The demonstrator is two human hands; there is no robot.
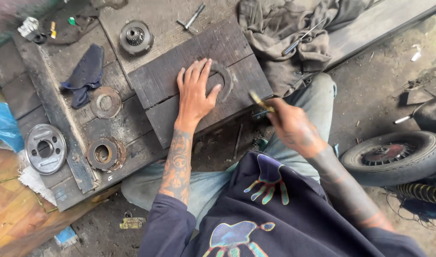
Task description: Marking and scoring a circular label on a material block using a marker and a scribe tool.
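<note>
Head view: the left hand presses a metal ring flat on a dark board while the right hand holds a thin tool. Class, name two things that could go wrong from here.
1. The left hand covers much of the ring, so the thin tool in the right hand might slip onto a finger.
2. The dark board is split, so the ring may rock or shift under pressure.

Our left hand (195, 93) lay flat, fingers spread, reaching far | our right hand (287, 124) hovered nearer, right, fingers curled closed, blurred | both forearms bare
</note>
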